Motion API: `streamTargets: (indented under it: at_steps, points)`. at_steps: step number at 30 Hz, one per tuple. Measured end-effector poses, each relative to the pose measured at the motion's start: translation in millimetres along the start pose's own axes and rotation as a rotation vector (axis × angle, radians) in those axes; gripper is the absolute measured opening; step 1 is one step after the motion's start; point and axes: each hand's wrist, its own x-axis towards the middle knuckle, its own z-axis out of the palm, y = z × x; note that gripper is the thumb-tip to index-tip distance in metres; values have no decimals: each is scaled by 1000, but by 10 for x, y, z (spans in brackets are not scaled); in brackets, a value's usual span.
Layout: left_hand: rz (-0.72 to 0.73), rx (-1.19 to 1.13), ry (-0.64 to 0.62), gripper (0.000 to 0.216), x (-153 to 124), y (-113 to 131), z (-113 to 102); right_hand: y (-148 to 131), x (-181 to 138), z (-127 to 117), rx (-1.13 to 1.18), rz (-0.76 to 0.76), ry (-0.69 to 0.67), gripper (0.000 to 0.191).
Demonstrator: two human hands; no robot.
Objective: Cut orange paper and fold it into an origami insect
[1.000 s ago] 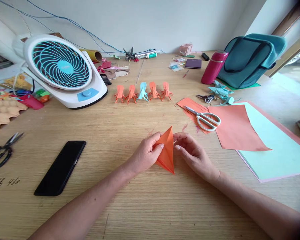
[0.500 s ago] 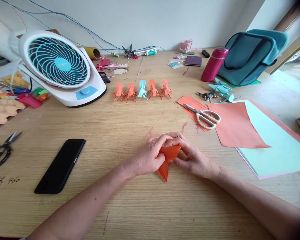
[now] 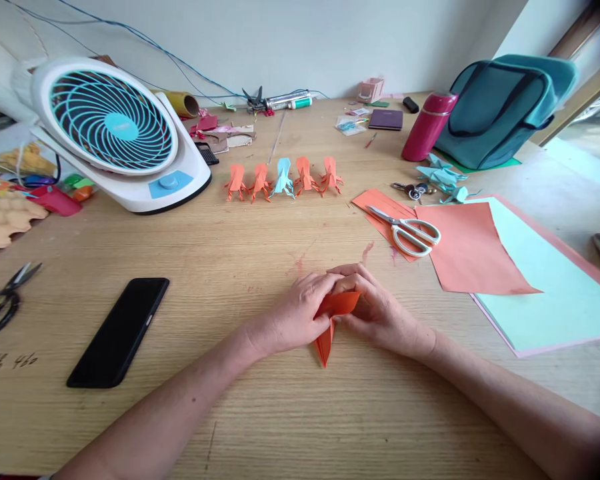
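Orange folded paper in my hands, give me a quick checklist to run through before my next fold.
1. Both hands on the piece: left hand and right hand pinch the top of the orange folded paper: ok.
2. Piece supported: its lower tip lies on the wooden table, pointing toward you: ok.
3. Edges lined up at the top crease: covered by the fingers: cannot tell.
4. Nearby things apart from the piece: black phone and white-handled scissors lie off to either side: ok.
5. Paper figures stand in a row beyond the hands, not touched: ok.
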Motion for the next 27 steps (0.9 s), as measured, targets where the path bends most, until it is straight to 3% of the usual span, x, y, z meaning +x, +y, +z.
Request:
streamTargets:
  at_steps: [4,7,15,21,24,27]
  points:
    - [-13,66,132,43,-24,-17,12,51,-33,-10,-62,60,37,26]
    - [-91,-10,179,24,-53,-17,18,66,-41,-16,-91,91,40,28]
    - [-136,-234,72,8,-97,47,-35,33,-19,-64,-22,114,-24,16]
    - [-206,-88,33,48,-127,183,-8,68,-13,-149,5,160,-72,26]
    - [-242,52,-15,31,-135,257,57,77,-12,-178,38,180,-85,23]
    - [-245,91,11,15,-139,288,109,43,-10,-197,210,246,-111,21]
